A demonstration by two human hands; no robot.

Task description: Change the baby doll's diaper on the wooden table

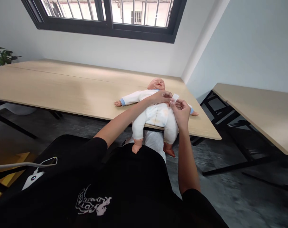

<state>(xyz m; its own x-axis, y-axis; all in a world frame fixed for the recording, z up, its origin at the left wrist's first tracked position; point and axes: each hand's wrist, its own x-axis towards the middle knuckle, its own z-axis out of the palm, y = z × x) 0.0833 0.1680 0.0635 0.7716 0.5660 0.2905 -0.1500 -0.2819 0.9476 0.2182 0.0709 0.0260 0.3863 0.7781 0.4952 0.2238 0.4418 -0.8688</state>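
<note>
A baby doll [155, 85] lies on its back at the table's edge, its legs hanging over the front. It has a white top with blue cuffs and a white diaper [155, 114] with a faint print round its hips. At the diaper's waist, on the right side, both my hands meet. A small white tab [175, 97] sticks up between them. My left hand [161, 96] reaches across the doll's belly, fingers pinched at the tab. My right hand [181, 110] is closed with thumb and fingertips on the tab's lower end. The fingertips partly hide what they grip.
The long wooden table [63, 85] runs left below a barred window [108, 27]. A second table [258, 110] stands at the right, across a gap. A white device with a cable [32, 180] lies on a black chair to my left. A plant [4, 57] shows at far left.
</note>
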